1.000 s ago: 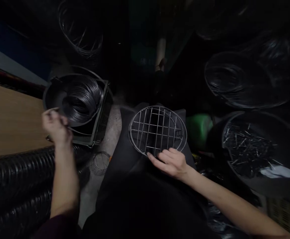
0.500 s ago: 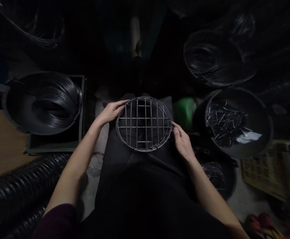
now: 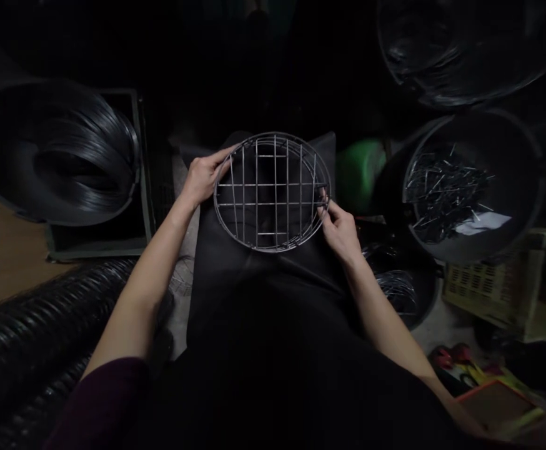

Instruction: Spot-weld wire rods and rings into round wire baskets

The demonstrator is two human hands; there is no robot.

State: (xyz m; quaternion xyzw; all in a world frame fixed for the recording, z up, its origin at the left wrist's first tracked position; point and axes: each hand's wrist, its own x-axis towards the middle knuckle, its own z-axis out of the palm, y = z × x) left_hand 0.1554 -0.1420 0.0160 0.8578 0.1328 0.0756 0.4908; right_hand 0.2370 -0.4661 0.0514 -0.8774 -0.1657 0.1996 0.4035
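Observation:
A round wire rack point(image 3: 272, 194) with crossed bars and a doubled rim is held up over the dark apron point(image 3: 273, 281) on my lap. My left hand point(image 3: 202, 178) grips its left rim, thumb and fingers closed at the upper left edge. On the opposite side my right hand point(image 3: 341, 228) is closed on the right rim, with some fingertips showing through the wires. Part of the left fingers is hidden behind the rim.
On the left, a coil of wire point(image 3: 85, 150) lies in a black tub above a crate point(image 3: 97, 244). Black wire-mesh rolls point(image 3: 52, 319) lie below. To the right are a tub of short metal pieces point(image 3: 446, 194), a green object point(image 3: 362, 165) and a yellow plastic crate point(image 3: 486, 290).
My view has tilted down, so most things sit higher in the picture. My right fingers have moved further in around the rack's right rim. Both hands keep hold of it.

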